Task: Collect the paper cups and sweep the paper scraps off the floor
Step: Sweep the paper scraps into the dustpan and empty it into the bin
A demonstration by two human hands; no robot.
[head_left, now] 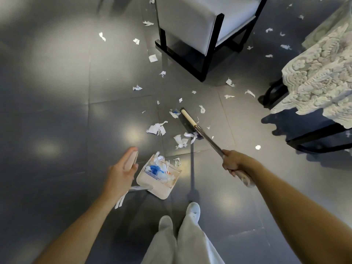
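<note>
My right hand (231, 162) grips the metal handle of a broom (207, 137), whose dark head (185, 121) rests on the grey floor among white paper scraps (156, 129). My left hand (122, 171) holds the pinkish top of the dustpan handle (131, 159). The beige dustpan (160, 180) stands on the floor just right of that hand, holding white and blue paper scraps. More scraps (182, 141) lie between the broom head and the pan. No paper cup is visible.
A white chair with black frame (205, 35) stands ahead. A table draped in a lace cloth (320, 82) is at the right. Scraps (153, 58) are scattered around both. My legs and white shoes (193, 209) are below the dustpan.
</note>
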